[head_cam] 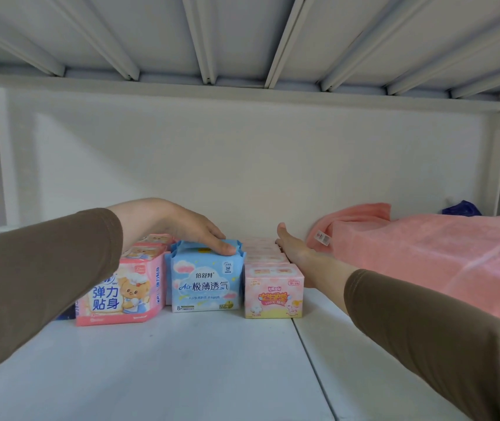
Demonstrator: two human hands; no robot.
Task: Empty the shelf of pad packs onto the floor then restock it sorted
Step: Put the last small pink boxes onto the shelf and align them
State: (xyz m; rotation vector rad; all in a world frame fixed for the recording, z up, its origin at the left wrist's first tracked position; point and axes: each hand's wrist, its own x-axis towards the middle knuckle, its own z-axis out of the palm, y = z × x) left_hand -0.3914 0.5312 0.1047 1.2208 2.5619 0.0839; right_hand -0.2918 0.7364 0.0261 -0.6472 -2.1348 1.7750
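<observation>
Pad packs stand in three rows on the white shelf (181, 360), running from the front toward the back wall, a little to the left of the middle of the view. The blue pack (206, 284) is the front one of the centre row; at its 9 o'clock stands the pink pack with a cartoon bear (118, 294), touching it or nearly so, and at its 3 o'clock stands the small pink and yellow pack (274, 291), just beside it. More packs of each kind are lined up behind these front ones. The left hand (178, 227) comes in from 9 o'clock and lies on top of the blue row, its fingers only lightly bent and pressing down on the top of the blue pack, not wrapped around it. The right hand (291, 246) comes in from 4 o'clock with straight fingers, flat along the right side of the small pink row, and it holds nothing. Both arms wear brown sleeves. At 3 o'clock of the right hand a pink towel (424, 250) lies on the shelf, with a small label at its near corner. Behind the towel, toward 2 o'clock, a dark blue thing (462, 209) shows partly; I cannot tell what it is.
</observation>
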